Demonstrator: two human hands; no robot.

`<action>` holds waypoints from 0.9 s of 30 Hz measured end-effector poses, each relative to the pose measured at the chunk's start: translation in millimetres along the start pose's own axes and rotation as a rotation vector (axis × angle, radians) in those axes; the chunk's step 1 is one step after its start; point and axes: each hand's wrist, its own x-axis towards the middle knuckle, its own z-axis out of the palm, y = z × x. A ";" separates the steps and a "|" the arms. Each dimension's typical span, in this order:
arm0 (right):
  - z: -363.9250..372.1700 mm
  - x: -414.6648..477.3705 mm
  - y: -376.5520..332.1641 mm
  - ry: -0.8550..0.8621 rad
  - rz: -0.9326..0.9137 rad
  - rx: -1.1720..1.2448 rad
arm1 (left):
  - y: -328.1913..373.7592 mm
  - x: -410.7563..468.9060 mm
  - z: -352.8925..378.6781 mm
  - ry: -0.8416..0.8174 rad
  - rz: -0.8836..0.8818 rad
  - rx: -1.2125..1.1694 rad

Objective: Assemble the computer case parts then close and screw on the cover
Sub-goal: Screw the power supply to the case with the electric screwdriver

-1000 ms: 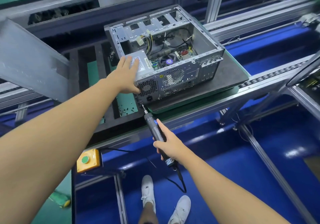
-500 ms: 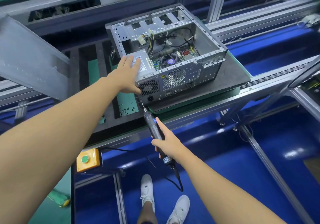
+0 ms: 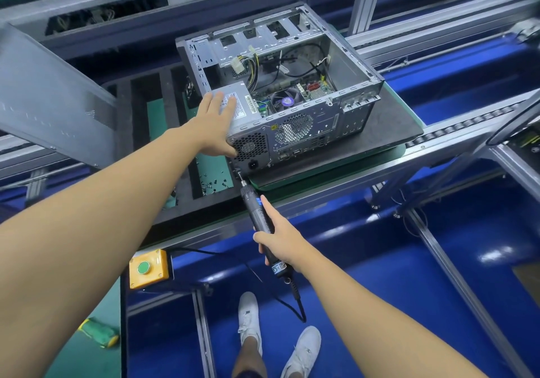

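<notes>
I count one open grey sheet-metal computer case (image 3: 309, 141). It lies on its side on one black mat (image 3: 388, 126) on the conveyor frame, with the open side up and the rear panel toward me. The rear panel has two round mesh vents.

One silver box-shaped power supply (image 3: 248, 106) sits in the near-left corner of the case. My left hand (image 3: 216, 126) lies flat on top of it with the fingers straight. The thumb reaches down the rear face and grasps nothing.

My right hand (image 3: 282, 241) is wrapped around one black corded electric screwdriver (image 3: 260, 211), with the forefinger laid along the barrel. The bit touches the lower-left rear corner of the case.

One grey metal cover panel (image 3: 52, 100) stands tilted, well apart to the left. One black foam tray (image 3: 165, 120) beside the case holds loose dark screws (image 3: 213, 180), too small to count. One yellow box with a green button (image 3: 149, 266) hangs below the frame. Two white shoes (image 3: 248, 316) stand on the blue floor.
</notes>
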 end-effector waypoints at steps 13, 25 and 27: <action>1.9 1.0 -3.4 0.011 -0.018 0.010 | -2.1 1.7 0.7 -0.012 -0.003 -0.010; 0.5 2.9 -2.1 0.007 -0.028 0.053 | -4.0 5.4 3.3 -0.009 0.001 -0.007; 0.9 3.1 -1.6 0.012 -0.029 0.040 | -4.2 6.4 3.8 -0.008 0.001 0.000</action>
